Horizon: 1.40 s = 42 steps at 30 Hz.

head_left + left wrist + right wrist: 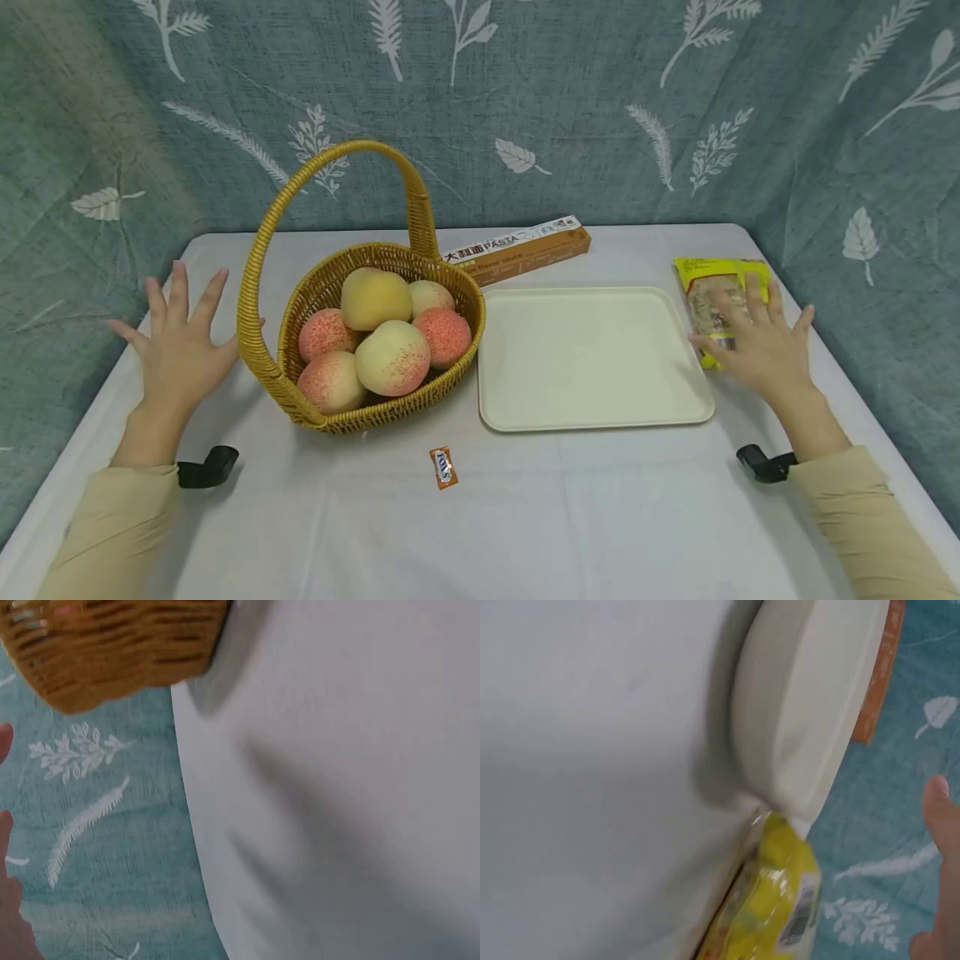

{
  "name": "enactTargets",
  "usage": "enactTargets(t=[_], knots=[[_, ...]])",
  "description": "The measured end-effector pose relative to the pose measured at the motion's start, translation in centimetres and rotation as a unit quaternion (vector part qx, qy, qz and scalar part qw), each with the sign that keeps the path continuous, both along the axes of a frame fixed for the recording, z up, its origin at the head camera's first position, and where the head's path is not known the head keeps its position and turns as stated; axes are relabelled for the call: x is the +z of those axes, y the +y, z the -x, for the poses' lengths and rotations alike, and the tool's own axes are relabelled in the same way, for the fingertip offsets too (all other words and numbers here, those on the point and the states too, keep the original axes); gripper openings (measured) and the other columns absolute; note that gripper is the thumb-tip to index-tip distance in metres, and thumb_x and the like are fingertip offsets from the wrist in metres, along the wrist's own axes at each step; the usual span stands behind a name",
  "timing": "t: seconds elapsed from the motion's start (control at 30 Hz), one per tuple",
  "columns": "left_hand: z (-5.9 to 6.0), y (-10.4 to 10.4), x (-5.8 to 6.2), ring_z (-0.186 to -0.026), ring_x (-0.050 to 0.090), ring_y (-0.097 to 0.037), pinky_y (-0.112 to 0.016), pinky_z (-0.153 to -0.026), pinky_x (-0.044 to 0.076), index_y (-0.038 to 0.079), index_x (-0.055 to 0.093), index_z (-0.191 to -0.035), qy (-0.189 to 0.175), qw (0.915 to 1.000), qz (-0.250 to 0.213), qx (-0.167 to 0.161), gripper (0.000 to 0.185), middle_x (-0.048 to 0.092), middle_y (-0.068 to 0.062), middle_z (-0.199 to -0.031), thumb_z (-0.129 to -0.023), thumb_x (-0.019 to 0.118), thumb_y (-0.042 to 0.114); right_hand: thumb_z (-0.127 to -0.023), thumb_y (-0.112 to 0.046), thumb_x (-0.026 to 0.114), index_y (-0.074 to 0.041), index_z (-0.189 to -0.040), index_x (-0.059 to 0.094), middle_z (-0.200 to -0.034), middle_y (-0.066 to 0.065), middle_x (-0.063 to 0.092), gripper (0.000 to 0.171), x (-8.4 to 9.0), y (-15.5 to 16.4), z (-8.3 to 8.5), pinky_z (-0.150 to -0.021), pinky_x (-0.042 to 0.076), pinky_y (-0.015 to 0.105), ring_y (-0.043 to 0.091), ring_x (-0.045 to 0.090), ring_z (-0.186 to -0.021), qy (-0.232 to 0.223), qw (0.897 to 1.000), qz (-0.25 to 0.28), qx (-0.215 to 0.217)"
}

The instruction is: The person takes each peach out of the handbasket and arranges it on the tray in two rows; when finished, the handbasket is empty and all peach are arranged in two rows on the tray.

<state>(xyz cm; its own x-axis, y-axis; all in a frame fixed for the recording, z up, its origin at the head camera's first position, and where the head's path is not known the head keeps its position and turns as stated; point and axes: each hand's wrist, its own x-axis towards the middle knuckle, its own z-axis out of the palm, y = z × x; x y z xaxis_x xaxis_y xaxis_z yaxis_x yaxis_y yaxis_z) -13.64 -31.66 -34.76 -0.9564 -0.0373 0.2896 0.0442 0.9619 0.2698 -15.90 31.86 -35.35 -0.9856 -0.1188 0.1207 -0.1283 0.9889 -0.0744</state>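
With fingers spread, my left hand (180, 354) is held beside a yellow wicker basket (405, 417), its thumb end partly behind the tall handle. Inside the basket lie several peaches (392, 358), pink, cream and yellow. My right hand (772, 354), fingers also spread, hovers over a yellow plastic food packet (705, 283) and hides part of it. Neither hand holds anything. A cream rectangular tray (592, 358) lies bare between the basket and the packet. In the right wrist view the packet (780, 892) sits close to the tray's end.
Behind the tray lies a long brown pasta box (525, 250), one end hidden by the basket. A small orange-brown wrapped candy (443, 467) is on the white tablecloth (525, 533) in front. A blue-green leaf-patterned curtain (570, 108) hangs along the back and sides.
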Motion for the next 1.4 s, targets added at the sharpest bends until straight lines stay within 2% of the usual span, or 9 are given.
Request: enactTargets(t=[0.17,0.27,0.33,0.5,0.73,0.87,1.07,1.23,1.4], knots=[[0.3,1.4,-0.3,-0.131,-0.009,-0.031,-0.066,-0.092,-0.010,0.014,0.020,-0.142,0.007,0.9910,-0.127,-0.043,0.070,0.000,-0.014,-0.146,-0.086,0.052,0.042,-0.081,-0.054,0.053,-0.022,-0.143,0.016,-0.144,0.021,0.004,0.078,0.4,-2.1,0.1,-0.095,-0.012,0.062,0.037,-0.004,-0.130,0.031,0.996,0.073,0.047],[0.3,2.2,-0.4,-0.132,0.002,-0.033,-0.064,-0.096,0.005,0.011,0.022,-0.141,-0.035,0.9709,-0.227,-0.068,0.068,0.009,-0.014,-0.146,-0.086,0.055,0.033,-0.078,-0.045,0.063,-0.022,-0.142,0.018,-0.144,0.020,0.013,0.082,0.6,-3.6,0.3,-0.100,-0.005,0.057,0.035,0.008,-0.131,0.044,0.989,0.119,0.079],[0.3,2.7,-0.6,-0.130,0.011,-0.036,-0.064,-0.095,0.014,0.010,0.025,-0.140,-0.065,0.9606,-0.259,-0.079,0.065,0.015,-0.014,-0.145,-0.087,0.055,0.031,-0.075,-0.040,0.067,-0.022,-0.142,0.021,-0.143,0.017,0.019,0.083,0.7,-4.5,0.3,-0.102,0.006,0.056,0.034,0.016,-0.130,0.045,0.983,0.153,0.096],[0.5,3.5,-1.2,-0.125,0.027,-0.036,-0.052,-0.096,0.027,0.007,0.033,-0.137,-0.070,0.9548,-0.261,-0.125,0.060,0.026,-0.014,-0.141,-0.086,0.058,0.025,-0.072,-0.032,0.073,-0.018,-0.138,0.033,-0.135,0.014,0.038,0.078,0.4,-6.5,0.3,-0.091,0.033,0.054,0.034,0.036,-0.120,0.059,0.965,0.226,0.123],[0.7,3.5,-1.8,-0.126,0.030,-0.022,-0.017,-0.096,0.032,0.007,0.033,-0.137,-0.063,0.9460,-0.289,-0.133,0.064,0.032,-0.012,-0.139,-0.082,0.063,0.021,-0.069,-0.031,0.075,-0.017,-0.134,0.041,-0.126,0.013,0.048,0.075,0.1,-9.4,0.3,-0.088,0.038,0.050,0.032,0.045,-0.113,0.052,0.944,0.276,0.172],[0.7,3.3,-2.1,-0.127,0.028,-0.021,-0.018,-0.096,0.031,0.006,0.030,-0.138,-0.062,0.9371,-0.313,-0.141,0.065,0.030,-0.011,-0.140,-0.083,0.063,0.018,-0.069,-0.030,0.075,-0.018,-0.134,0.039,-0.131,0.008,0.044,0.076,0.2,-11.4,0.3,-0.094,0.038,0.041,0.026,0.042,-0.117,0.012,0.924,0.327,0.200],[1.0,3.1,-2.5,-0.126,0.029,-0.025,-0.025,-0.097,0.032,0.011,0.024,-0.140,-0.092,0.9308,-0.328,-0.132,0.068,0.027,-0.013,-0.141,-0.084,0.062,0.020,-0.069,-0.012,0.075,-0.011,-0.134,0.039,-0.130,0.011,0.045,0.074,1.5,-15.1,-0.5,-0.096,0.035,0.035,0.023,0.043,-0.117,-0.042,0.875,0.422,0.234],[1.9,1.8,-4.4,-0.124,0.033,-0.023,-0.033,-0.098,0.033,0.015,0.023,-0.141,-0.083,0.9272,-0.337,-0.141,0.070,0.032,-0.013,-0.138,-0.084,0.061,0.023,-0.068,-0.003,0.074,-0.001,-0.131,0.040,-0.125,0.017,0.047,0.072,3.0,-18.0,-1.4,-0.095,0.037,0.037,0.027,0.045,-0.115,-0.054,0.858,0.445,0.252],[2.9,0.7,-6.5,-0.121,0.038,-0.018,-0.024,-0.095,0.036,0.027,0.024,-0.140,-0.072,0.9378,-0.316,-0.125,0.069,0.037,-0.005,-0.136,-0.083,0.063,0.026,-0.068,-0.002,0.074,0.003,-0.128,0.042,-0.123,0.018,0.049,0.069,3.2,-20.2,-1.7,-0.094,0.038,0.036,0.027,0.046,-0.113,-0.061,0.843,0.462,0.271]])
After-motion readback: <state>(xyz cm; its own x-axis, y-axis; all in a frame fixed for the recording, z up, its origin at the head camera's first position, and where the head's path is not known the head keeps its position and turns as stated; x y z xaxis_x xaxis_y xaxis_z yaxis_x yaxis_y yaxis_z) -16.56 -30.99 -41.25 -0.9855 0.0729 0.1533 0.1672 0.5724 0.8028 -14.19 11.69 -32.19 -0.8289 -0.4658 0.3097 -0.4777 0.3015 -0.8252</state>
